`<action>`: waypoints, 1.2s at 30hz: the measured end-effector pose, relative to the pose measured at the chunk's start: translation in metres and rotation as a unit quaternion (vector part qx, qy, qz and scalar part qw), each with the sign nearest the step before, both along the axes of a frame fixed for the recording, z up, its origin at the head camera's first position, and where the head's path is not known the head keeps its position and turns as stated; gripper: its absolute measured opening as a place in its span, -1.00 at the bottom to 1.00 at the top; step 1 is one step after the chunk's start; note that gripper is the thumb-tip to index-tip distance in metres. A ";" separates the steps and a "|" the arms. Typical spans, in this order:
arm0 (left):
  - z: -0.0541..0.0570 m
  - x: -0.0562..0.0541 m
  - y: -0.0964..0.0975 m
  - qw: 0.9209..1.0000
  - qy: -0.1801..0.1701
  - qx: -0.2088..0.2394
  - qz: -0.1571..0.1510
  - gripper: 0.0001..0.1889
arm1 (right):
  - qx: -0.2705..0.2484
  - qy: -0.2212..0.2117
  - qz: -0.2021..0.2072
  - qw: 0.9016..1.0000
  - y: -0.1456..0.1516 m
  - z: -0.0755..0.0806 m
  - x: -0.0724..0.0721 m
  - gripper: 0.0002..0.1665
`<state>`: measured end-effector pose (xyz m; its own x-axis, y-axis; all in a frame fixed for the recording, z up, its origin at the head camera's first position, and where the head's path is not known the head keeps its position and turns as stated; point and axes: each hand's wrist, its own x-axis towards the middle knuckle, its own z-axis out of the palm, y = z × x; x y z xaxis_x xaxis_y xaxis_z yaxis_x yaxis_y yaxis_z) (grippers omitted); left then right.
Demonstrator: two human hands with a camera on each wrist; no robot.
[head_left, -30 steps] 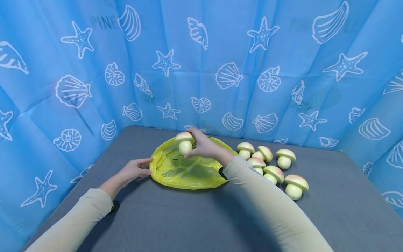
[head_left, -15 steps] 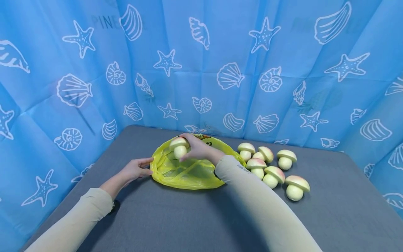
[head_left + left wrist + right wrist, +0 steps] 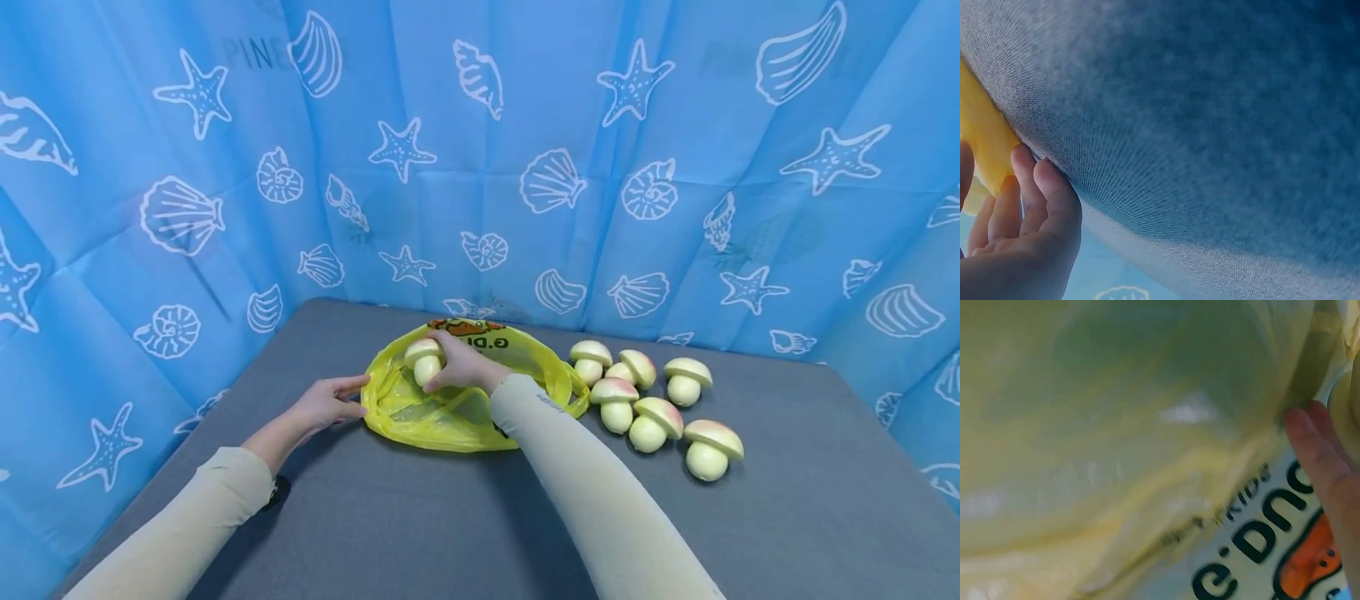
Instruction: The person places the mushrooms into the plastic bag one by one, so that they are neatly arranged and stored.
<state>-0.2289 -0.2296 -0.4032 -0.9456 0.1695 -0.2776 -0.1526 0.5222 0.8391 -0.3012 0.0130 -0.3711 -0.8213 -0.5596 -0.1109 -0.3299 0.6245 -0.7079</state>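
Observation:
My right hand [image 3: 463, 364] grips a pale toy mushroom [image 3: 424, 358] with a cream, pink-tinged cap, inside the mouth of a yellow plastic bag [image 3: 431, 438]. The bag lies with its mouth spread wide on the table. My left hand [image 3: 322, 404] touches the bag's left rim, thumb and fingers extended; in the left wrist view its fingertips [image 3: 1007, 184] rest against the yellow plastic. The right wrist view is filled by the bag's inner side [image 3: 1116, 456], with printed letters, and part of the mushroom [image 3: 1342, 419] shows at its right edge.
Several more toy mushrooms [image 3: 654, 423] stand or lean in a group on the grey tabletop [image 3: 810, 500], right of the bag. A blue curtain [image 3: 480, 167] with shells and starfish hangs behind and along both sides.
My right hand has moved left and slightly down with the mushroom, further into the bag. More of the bag's printed back side shows. The left hand stays at the rim.

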 end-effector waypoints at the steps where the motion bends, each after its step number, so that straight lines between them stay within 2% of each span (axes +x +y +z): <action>1: 0.000 0.000 0.000 1.000 0.000 0.000 0.001 -0.34 | -0.004 -0.007 -0.011 1.000 -0.001 -0.002 0.000 0.03; 6: -0.001 0.000 0.001 1.000 -0.001 0.001 0.004 -0.35 | -0.037 -0.022 -0.060 0.997 -0.008 -0.011 0.000 0.09; 17: -0.001 0.000 0.000 1.000 0.011 -0.006 -0.005 -0.35 | -0.058 -0.040 -0.123 0.990 -0.011 -0.017 0.004 0.10; 26: 0.000 -0.001 0.003 1.000 -0.001 -0.004 0.003 -0.35 | -0.082 -0.048 -0.142 0.985 -0.011 -0.020 0.005 0.10; 36: 0.002 -0.002 0.001 1.000 -0.008 -0.002 0.005 -0.36 | -0.067 -0.042 -0.156 0.985 -0.014 -0.026 0.003 0.14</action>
<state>-0.2306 -0.2289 -0.4012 -0.9426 0.1593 -0.2935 -0.1713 0.5237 0.8345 -0.2981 -0.0006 -0.3967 -0.9467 -0.2952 -0.1287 -0.0726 0.5850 -0.8078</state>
